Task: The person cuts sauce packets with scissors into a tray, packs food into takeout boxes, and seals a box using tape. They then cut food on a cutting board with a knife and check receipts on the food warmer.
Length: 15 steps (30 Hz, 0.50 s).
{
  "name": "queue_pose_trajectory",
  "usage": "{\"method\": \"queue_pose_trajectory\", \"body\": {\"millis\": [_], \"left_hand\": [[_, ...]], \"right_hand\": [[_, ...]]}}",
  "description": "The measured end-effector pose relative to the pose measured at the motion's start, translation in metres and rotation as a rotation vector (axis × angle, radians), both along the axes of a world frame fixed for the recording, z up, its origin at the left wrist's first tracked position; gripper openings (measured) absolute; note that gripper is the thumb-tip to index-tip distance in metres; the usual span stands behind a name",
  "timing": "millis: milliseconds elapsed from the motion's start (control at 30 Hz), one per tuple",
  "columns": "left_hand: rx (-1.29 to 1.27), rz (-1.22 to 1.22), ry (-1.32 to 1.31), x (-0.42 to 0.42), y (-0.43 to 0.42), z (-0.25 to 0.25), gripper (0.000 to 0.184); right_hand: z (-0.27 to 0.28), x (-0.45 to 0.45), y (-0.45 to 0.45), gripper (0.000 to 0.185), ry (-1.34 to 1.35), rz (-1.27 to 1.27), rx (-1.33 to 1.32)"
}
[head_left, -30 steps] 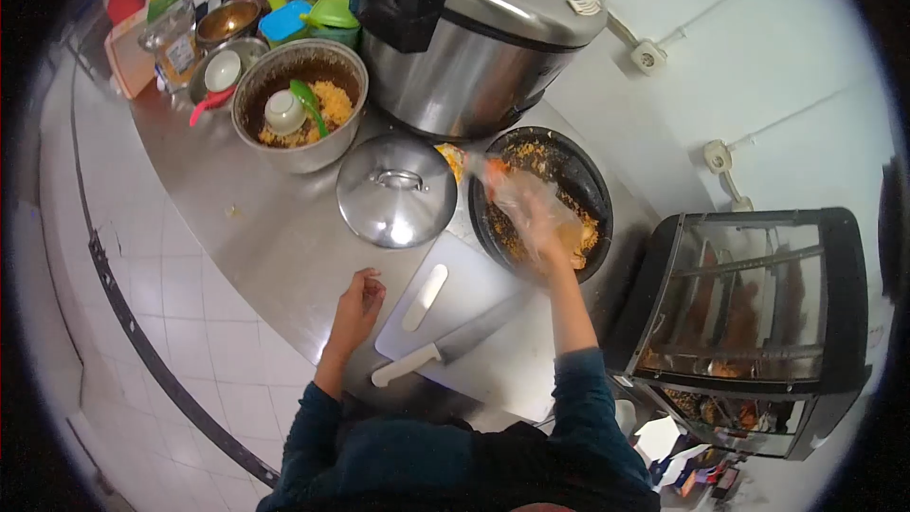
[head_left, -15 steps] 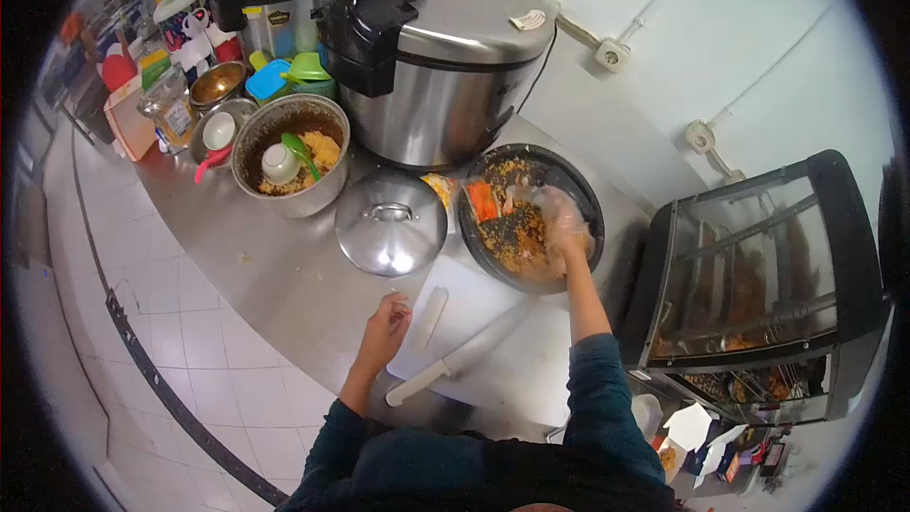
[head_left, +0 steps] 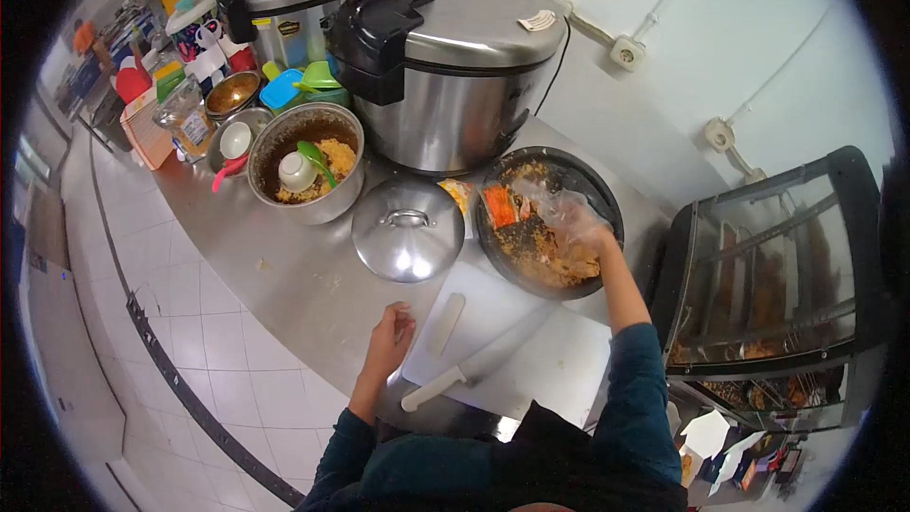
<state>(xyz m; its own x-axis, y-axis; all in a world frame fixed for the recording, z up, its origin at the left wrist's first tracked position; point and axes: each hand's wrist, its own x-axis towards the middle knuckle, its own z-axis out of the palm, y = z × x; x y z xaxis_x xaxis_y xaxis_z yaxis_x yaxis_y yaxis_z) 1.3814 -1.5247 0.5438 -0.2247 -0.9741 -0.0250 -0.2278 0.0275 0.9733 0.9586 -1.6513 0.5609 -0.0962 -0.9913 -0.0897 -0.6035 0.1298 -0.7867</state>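
Note:
A clear plastic glove or bag covers my right hand [head_left: 586,229], which is over the right part of a round black pan [head_left: 614,197]. Crumbly brown food [head_left: 540,254] and orange-red strips [head_left: 500,207] lie in the pan. The plastic blurs my right fingers, so what they hold, if anything, cannot be made out. My left hand [head_left: 391,337] is bare and empty, its fingers loosely bent and apart, by the left edge of a white cutting board [head_left: 474,294]. On that board rest a large knife [head_left: 502,346] and a pale, rounded bar-like item [head_left: 446,324].
A metal lid [head_left: 408,245] lies left of the black pan. Farther left stands a metal pot [head_left: 318,204] holding food, a white cup and a green spoon. Large cookers [head_left: 445,104] stand behind. At the right is a glass-sided display case [head_left: 773,265].
My right hand has moved from the pan's upper middle toward its right side, uncovering the orange-red strips. My left hand stays near the board. The camera view has shifted.

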Motion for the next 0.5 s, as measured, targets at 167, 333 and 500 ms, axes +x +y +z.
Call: {"method": "queue_pose_trajectory", "body": {"millis": [167,333,500], "left_hand": [[-0.045,-0.119,0.036,-0.029,-0.004,0.008,0.03],[-0.025,-0.178,0.019,-0.034,0.002,0.007,0.031],[0.016,-0.17,0.046,-0.027,0.004,-0.008,0.031]], "right_hand": [[-0.018,-0.009,0.04,0.037,0.147,-0.178,0.044],[0.034,0.034,0.087,0.019,-0.566,-0.359,0.04],[0.013,0.021,0.09,0.015,-0.904,-0.467,0.02]]}}
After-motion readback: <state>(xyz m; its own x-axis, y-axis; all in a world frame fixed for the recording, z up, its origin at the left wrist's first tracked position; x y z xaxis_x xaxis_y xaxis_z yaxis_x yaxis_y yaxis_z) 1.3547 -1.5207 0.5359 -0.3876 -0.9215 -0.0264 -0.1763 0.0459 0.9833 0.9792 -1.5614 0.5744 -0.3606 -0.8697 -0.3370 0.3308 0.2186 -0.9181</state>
